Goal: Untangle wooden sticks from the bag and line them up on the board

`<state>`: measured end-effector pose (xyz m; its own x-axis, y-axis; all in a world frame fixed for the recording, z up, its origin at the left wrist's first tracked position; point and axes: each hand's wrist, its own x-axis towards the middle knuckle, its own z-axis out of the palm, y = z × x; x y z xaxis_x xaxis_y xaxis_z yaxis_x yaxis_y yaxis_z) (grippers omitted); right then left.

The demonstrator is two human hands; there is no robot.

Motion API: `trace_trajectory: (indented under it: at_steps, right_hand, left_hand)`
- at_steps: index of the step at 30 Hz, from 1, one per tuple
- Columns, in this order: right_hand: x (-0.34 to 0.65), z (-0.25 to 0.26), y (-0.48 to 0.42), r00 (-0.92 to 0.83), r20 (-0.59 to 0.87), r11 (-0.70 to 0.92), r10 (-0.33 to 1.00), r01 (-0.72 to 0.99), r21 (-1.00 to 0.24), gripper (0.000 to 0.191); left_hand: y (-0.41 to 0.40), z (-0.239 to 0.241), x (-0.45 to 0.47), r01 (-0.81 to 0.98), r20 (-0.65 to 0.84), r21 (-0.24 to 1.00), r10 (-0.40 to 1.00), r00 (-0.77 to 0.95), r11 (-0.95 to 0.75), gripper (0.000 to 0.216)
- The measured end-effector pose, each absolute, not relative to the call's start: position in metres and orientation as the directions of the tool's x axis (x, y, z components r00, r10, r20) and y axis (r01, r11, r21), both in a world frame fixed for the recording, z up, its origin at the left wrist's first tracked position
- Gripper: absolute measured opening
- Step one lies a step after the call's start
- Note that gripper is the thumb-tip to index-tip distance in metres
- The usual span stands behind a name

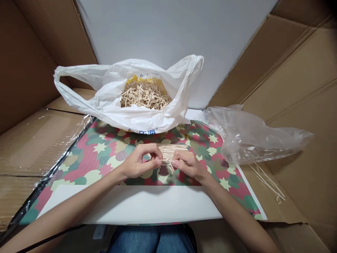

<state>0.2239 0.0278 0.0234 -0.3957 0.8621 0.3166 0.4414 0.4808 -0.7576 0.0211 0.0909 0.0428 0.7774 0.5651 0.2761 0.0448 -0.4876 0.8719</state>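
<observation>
My left hand (139, 161) is closed in a pinch, thumb against index finger, over the patterned mat. Opposite it, my right hand (190, 164) pinches too, a short gap away. A thin pale strip (167, 159) runs between both sets of fingertips, with a short end sticking out near the right thumb; its exact shape is too small to tell. Just behind the fingers lies a flat row of thin pale sticks (172, 149), side by side on the mat, partly hidden by my hands.
Behind the hands, a white plastic bag (110, 114) stands wide open, holding many short pale pieces (144, 94). A clear plastic bag (252, 135) lies at the right. Several loose strips (268, 182) rest on cardboard. Cardboard walls (297, 80) rise on both sides.
</observation>
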Motion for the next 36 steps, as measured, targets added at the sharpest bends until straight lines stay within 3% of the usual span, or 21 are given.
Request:
trace_trajectory:
  at_steps: [4, 10, 15, 17, 18, 20, 22, 24, 26, 32, 36]
  right_hand:
    - [0.225, 0.027, 0.030, -0.347, 0.312, 0.441, 0.885, 0.407, -0.800, 0.030]
    - [0.234, 0.025, 0.039, 0.073, 0.347, 0.302, 0.935, 0.344, -0.889, 0.026]
    - [0.235, 0.016, 0.045, -0.021, 0.369, 0.330, 0.929, 0.500, -0.801, 0.023]
    - [0.232, 0.013, 0.047, -0.081, 0.388, 0.364, 0.918, 0.559, -0.745, 0.021]
    - [0.230, 0.012, 0.048, -0.108, 0.405, 0.386, 0.908, 0.591, -0.708, 0.021]
    - [0.226, 0.011, 0.048, -0.166, 0.417, 0.415, 0.894, 0.658, -0.628, 0.021]
    - [0.224, 0.011, 0.047, -0.200, 0.423, 0.428, 0.884, 0.710, -0.559, 0.017]
    - [0.224, 0.012, 0.046, -0.208, 0.436, 0.433, 0.875, 0.738, -0.517, 0.012]
    - [0.227, 0.013, 0.046, -0.203, 0.462, 0.441, 0.863, 0.747, -0.496, 0.010]
    - [0.239, 0.017, 0.056, -0.147, 0.523, 0.431, 0.840, 0.767, -0.476, 0.015]
    - [0.245, 0.010, 0.060, -0.179, 0.461, 0.387, 0.869, 0.828, -0.406, 0.013]
  left_hand:
    - [0.091, 0.040, 0.022, 0.061, 0.337, 0.833, 0.591, 0.733, -0.551, 0.022]
    - [0.083, 0.057, 0.015, 0.118, 0.444, 0.660, 0.512, 0.735, -0.742, 0.015]
    - [0.056, 0.089, 0.010, 0.023, 0.473, 0.263, 0.150, 0.868, -0.965, 0.012]
    - [0.069, 0.099, 0.013, 0.038, 0.473, 0.109, 0.086, 0.877, -0.993, 0.012]
    - [0.083, 0.104, 0.014, 0.108, 0.538, 0.061, 0.124, 0.834, -0.992, 0.014]
    - [0.121, 0.115, 0.016, 0.380, 0.616, 0.102, 0.358, 0.701, -0.919, 0.016]
    - [0.159, 0.124, 0.013, 0.656, 0.574, 0.131, 0.596, 0.561, -0.744, 0.027]
    - [0.182, 0.128, 0.009, 0.773, 0.525, 0.102, 0.693, 0.493, -0.627, 0.040]
    - [0.184, 0.126, 0.006, 0.753, 0.522, 0.082, 0.671, 0.526, -0.653, 0.034]
    - [0.135, 0.083, 0.016, 0.456, 0.527, -0.016, 0.379, 0.760, -0.890, 0.023]
    - [0.119, 0.040, 0.025, 0.393, 0.430, 0.039, 0.370, 0.823, -0.919, 0.019]
